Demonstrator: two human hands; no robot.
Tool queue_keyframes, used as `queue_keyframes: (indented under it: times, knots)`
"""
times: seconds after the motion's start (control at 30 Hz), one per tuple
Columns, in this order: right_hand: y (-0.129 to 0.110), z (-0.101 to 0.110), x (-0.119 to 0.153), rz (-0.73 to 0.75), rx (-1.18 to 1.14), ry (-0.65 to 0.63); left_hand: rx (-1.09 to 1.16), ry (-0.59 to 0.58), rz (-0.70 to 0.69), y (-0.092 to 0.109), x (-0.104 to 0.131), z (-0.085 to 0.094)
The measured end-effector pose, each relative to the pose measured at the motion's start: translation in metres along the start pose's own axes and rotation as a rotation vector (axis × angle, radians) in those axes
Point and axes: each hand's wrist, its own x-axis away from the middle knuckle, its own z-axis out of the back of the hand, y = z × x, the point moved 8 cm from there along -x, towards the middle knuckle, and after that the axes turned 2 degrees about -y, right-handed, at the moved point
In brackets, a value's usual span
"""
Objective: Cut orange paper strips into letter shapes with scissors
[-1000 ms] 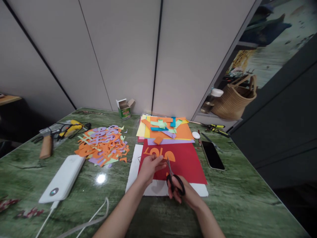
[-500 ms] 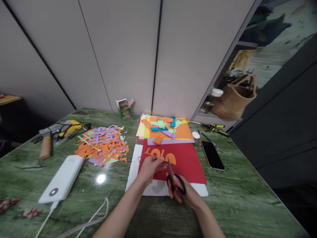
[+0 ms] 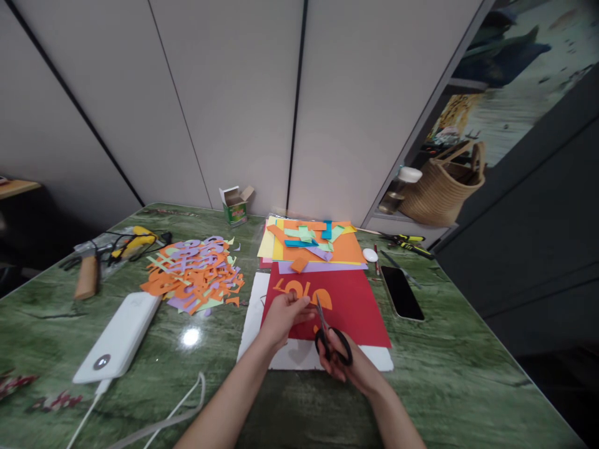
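My right hand grips black-handled scissors, fingers in the loops, blades pointing away from me. At the blades is a rounded orange paper piece. My left hand pinches this piece at its left edge, thumb toward the blades. Beneath both hands lies a red sheet of paper, on top of a white board. Other orange paper cutouts rest on the red sheet just beyond my left hand, which partly hides them.
Left of the sheet is a heap of paper scraps, near a white power bank. Coloured paper strips lie on stacked sheets at the back. A phone lies to the right, with pliers behind. A small box stands by the wall.
The scissors and my right hand have shifted very slightly, and the orange piece has moved a touch with them. My left hand looks nearly still.
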Motion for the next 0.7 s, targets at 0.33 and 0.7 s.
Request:
queue_keyframes:
  times: [0.33,0.7]
  knots:
    - [-0.0016,0.0001,0.0008,-0.009,0.013,0.004,-0.005,0.000,-0.008,0.0018,0.0003,-0.0003]
    - [-0.0060,-0.0019,0.0011,0.001,0.022,0.012,-0.003,0.012,-0.011,0.0026,0.0012,-0.0005]
